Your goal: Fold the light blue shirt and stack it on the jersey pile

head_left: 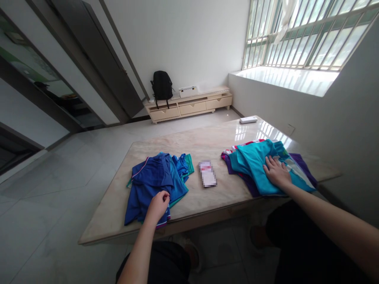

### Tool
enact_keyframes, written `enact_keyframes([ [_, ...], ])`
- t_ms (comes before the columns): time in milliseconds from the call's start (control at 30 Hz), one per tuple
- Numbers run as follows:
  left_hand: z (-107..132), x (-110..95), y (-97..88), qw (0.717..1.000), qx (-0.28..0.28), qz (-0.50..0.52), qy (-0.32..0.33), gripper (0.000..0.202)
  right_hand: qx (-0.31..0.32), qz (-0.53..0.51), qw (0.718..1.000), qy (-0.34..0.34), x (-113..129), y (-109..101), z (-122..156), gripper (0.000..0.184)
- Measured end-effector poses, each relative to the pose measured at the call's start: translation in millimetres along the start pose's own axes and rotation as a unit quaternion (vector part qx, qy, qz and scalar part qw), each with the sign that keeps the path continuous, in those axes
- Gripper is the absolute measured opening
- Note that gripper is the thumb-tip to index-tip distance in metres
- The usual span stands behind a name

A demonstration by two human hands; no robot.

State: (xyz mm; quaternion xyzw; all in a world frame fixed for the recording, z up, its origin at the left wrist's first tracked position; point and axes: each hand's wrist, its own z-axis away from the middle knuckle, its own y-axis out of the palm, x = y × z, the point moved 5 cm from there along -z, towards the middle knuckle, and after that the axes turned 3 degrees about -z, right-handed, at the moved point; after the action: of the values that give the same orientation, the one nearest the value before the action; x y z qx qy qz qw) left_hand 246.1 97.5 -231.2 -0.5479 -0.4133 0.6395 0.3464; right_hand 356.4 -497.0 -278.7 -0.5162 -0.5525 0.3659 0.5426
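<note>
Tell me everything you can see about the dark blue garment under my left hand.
The dark blue garment looks like a soft jersey shirt with thin pale piping. It lies crumpled and partly folded on the marble-look table, over a lighter blue and green-edged piece. The left hand pinches its lower edge in a closed grip.

Blues on your left, teal and purple on your right

Under your left hand [159, 205] lies a royal-blue shirt [149, 185] with a thin pale stripe, over green-edged teal cloth [184, 167]. Your right hand [276, 172] rests on a turquoise garment [254, 161] atop purple cloth [304, 165] with red-and-white edging. The table [207, 142] is beige marble with faint veins; between the piles sits a white-and-red packet [207, 173].
</note>
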Motion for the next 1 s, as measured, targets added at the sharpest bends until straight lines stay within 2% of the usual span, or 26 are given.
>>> enact_keyframes([
  [233,2.3,-1.7,-9.0,0.997,-0.034,-0.006,-0.065,0.011,-0.033,-0.057,0.998,0.022,2.5,-6.6,4.6,0.058],
  [367,0.2,-3.7,-18.3,0.995,-0.061,0.022,-0.082,0.011,-0.058,-0.110,0.991,0.059,16.2,-25.4,-3.4,0.057],
  [467,-1.4,-10.7,-27.6,0.991,-0.087,0.058,-0.085,0.012,-0.106,-0.174,0.978,0.040,54.7,-55.4,-7.1,0.061],
  [533,-1.5,-18.9,-33.8,0.988,-0.102,0.084,-0.084,0.014,-0.128,-0.303,0.944,-0.028,98.5,-73.8,0.3,0.059],
  [567,-0.6,-24.3,-36.8,0.986,-0.109,0.097,-0.083,0.015,-0.107,-0.393,0.911,-0.061,123.8,-77.7,7.7,0.056],
  [600,1.4,-30.8,-39.7,0.984,-0.112,0.110,-0.080,0.016,-0.049,-0.482,0.871,-0.080,150.5,-75.7,17.5,0.054],
  [633,4.9,-38.7,-42.4,0.983,-0.111,0.123,-0.074,0.017,0.042,-0.561,0.823,-0.078,178.1,-67.7,30.5,0.054],
  [667,10.4,-47.9,-45.2,0.983,-0.107,0.135,-0.065,0.019,0.151,-0.628,0.761,-0.054,205.0,-55.5,47.8,0.056],
  [700,18.1,-58.5,-48.3,0.983,-0.101,0.145,-0.054,0.020,0.274,-0.681,0.679,-0.016,231.3,-40.9,70.0,0.059],
  [733,27.7,-70.5,-50.4,0.983,-0.082,0.160,-0.039,0.022,0.387,-0.715,0.581,0.030,254.8,-27.3,95.7,0.062],
  [767,38.8,-83.7,-50.3,0.982,-0.041,0.186,-0.019,0.024,0.489,-0.727,0.478,0.058,275.8,-17.5,123.1,0.067],
  [800,51.3,-98.0,-47.3,0.975,0.029,0.220,0.003,0.026,0.553,-0.729,0.396,0.078,291.1,-11.0,147.6,0.069],
  [833,65.1,-112.6,-42.2,0.958,0.118,0.258,0.026,0.029,0.587,-0.730,0.338,0.090,301.2,-6.4,167.9,0.069],
  [867,79.6,-126.6,-36.4,0.931,0.212,0.294,0.047,0.032,0.607,-0.728,0.302,0.098,307.4,-2.7,184.9,0.069],
  [900,92.6,-138.5,-31.8,0.900,0.289,0.319,0.066,0.034,0.618,-0.724,0.286,0.109,310.1,0.9,198.7,0.068],
  [933,101.6,-146.8,-28.6,0.881,0.334,0.326,0.081,0.034,0.624,-0.718,0.283,0.123,310.3,4.5,209.7,0.065],
  [967,105.1,-150.8,-26.4,0.882,0.340,0.313,0.092,0.033,0.625,-0.712,0.288,0.139,308.7,8.0,218.0,0.058],
  [1000,104.0,-151.5,-24.4,0.896,0.322,0.287,0.102,0.031,0.624,-0.706,0.297,0.154,306.2,11.4,223.8,0.051],
])
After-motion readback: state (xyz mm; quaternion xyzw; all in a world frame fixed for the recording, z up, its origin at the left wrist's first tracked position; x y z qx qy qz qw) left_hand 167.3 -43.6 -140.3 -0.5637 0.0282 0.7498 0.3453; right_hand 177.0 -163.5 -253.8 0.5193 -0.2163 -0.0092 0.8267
